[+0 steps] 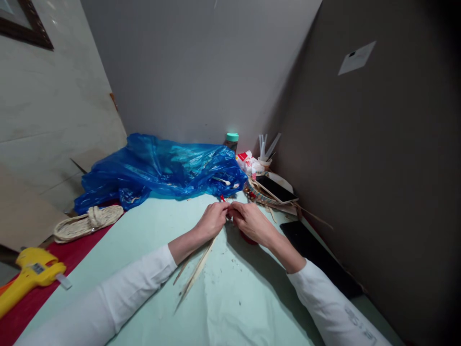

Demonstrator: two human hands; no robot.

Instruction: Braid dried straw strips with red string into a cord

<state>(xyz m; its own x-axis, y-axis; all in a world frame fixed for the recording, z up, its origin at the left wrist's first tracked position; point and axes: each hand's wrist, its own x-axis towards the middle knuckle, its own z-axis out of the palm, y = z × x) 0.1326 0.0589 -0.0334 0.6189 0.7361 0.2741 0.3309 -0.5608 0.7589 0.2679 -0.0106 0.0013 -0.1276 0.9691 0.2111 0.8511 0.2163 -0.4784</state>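
Observation:
My left hand (212, 222) and my right hand (252, 222) meet above the middle of the pale green cloth (151, 312). Both have their fingers closed, with the fingertips pressed together around something too small and hidden to make out. A small red piece (222, 198) pokes up just beyond the fingertips. Pale dry strips (197, 275) trail from beneath my left hand toward me. Part of a round red object (248, 238) shows under my right hand.
A blue plastic bag (162, 168) spreads along the back. A phone (276, 188) lies on a basket at the back right, near a black slab (320, 257). At left are a braided straw bundle (88, 225) and a yellow glue gun (34, 274).

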